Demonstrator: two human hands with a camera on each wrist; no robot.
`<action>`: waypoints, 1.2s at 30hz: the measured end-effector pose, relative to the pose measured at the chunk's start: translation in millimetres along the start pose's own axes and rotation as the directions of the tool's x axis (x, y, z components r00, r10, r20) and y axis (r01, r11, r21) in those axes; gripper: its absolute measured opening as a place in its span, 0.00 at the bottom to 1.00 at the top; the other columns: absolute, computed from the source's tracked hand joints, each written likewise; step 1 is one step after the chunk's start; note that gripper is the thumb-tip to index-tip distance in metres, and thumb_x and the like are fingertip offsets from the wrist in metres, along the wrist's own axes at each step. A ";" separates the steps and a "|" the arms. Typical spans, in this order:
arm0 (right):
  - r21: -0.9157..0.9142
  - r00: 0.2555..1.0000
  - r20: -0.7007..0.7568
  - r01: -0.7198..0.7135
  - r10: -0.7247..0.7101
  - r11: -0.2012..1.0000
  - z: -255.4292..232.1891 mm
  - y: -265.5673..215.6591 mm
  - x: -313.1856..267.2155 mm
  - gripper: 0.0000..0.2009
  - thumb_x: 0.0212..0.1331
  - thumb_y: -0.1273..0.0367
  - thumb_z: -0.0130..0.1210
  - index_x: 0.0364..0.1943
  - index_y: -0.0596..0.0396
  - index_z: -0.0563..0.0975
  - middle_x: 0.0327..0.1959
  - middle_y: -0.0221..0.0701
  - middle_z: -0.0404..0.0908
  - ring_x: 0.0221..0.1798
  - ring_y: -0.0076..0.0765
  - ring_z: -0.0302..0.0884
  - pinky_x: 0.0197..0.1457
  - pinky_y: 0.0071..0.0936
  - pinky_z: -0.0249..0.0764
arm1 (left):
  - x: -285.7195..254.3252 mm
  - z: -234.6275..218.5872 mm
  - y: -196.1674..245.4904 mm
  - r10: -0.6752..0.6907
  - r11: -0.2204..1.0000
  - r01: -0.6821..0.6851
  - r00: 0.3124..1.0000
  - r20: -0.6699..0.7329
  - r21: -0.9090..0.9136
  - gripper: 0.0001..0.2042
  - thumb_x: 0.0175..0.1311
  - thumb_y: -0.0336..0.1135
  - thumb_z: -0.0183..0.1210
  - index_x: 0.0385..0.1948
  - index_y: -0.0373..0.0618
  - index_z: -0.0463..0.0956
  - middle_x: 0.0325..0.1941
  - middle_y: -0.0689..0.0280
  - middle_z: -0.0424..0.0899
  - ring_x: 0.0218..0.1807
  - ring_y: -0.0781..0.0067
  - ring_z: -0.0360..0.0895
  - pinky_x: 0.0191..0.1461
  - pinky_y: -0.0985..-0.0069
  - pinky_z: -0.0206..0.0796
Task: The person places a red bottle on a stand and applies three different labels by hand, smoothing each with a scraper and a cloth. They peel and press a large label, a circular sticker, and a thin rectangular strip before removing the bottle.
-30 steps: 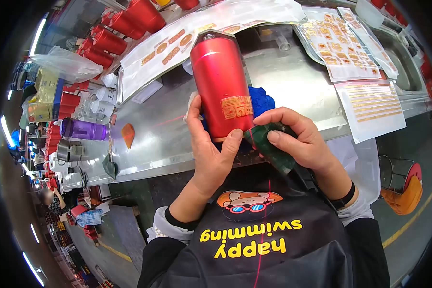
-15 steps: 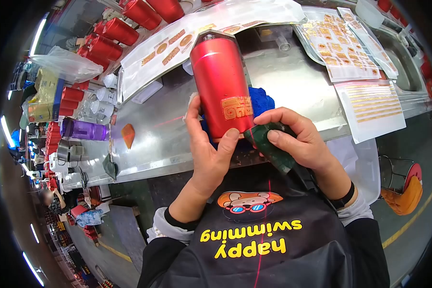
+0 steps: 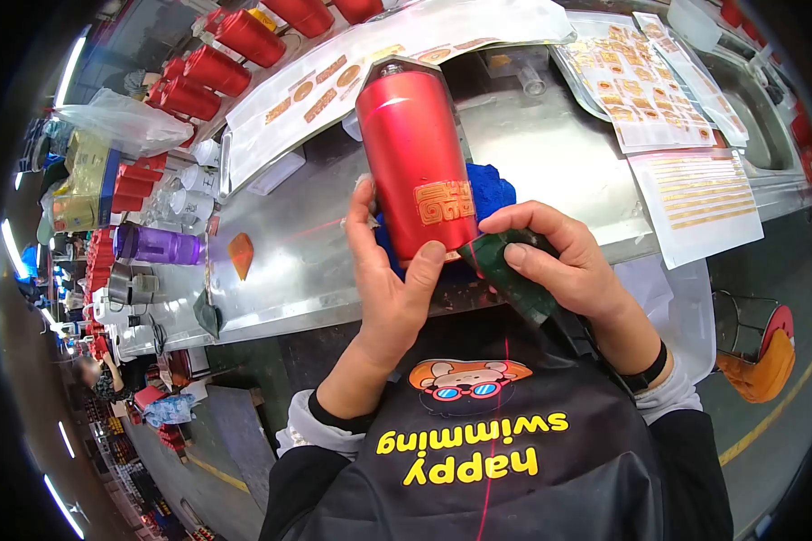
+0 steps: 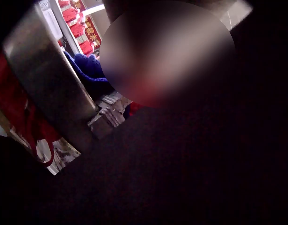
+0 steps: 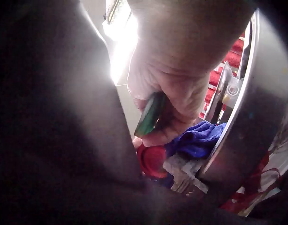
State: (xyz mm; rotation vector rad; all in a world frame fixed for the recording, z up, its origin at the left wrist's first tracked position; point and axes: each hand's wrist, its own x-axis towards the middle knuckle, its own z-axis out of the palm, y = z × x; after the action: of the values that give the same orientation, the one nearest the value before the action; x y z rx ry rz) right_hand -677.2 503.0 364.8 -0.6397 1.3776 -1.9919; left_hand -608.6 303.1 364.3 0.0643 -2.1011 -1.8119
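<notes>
A red metal tumbler [image 3: 413,135] with a gold square pattern [image 3: 444,203] near its lower end lies tilted in the middle of the head view. My left hand [image 3: 383,288] holds it by that end, thumb on the near edge and fingers along the left side. Between thumb and fingers, my right hand [image 3: 564,261] pinches a dark green flat scraper [image 3: 514,279], whose tip is right at the tumbler's lower right edge. In the right wrist view the scraper [image 5: 151,117] shows edge-on under the hand. A blue cloth [image 3: 492,187] lies behind the tumbler. The left wrist view is mostly dark and blurred.
Sheets of gold decals [image 3: 645,86] lie at the back right, and a strip sheet [image 3: 699,198] overhangs the edge. An orange pointed piece [image 3: 241,255], a dark green one [image 3: 207,316] and a purple bottle [image 3: 158,245] are at left. Red tumblers [image 3: 251,38] stand behind.
My left hand has shifted slightly on the tumbler, uncovering more of its lower rim. The scraper stays at the edge. The red tumblers at the back have moved along their row.
</notes>
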 end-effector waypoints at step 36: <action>-0.073 0.998 0.023 0.063 -0.062 0.995 -1.1 0.4 2.1 0.14 0.65 0.75 0.50 0.54 0.60 0.75 0.44 0.31 0.81 0.45 0.22 0.79 0.49 0.23 0.77 | -0.3 -8.6 -3.4 0.373 0.768 -0.377 0.920 0.117 0.517 0.23 0.60 0.33 0.63 0.55 0.38 0.64 0.55 0.54 0.70 0.59 0.55 0.65 0.68 0.57 0.41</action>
State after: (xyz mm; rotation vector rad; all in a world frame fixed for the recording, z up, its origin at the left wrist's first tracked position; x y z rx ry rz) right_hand -679.3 502.1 364.1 -0.7430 1.4405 -1.9854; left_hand -606.3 294.4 361.9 -0.2116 -2.3535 -0.9657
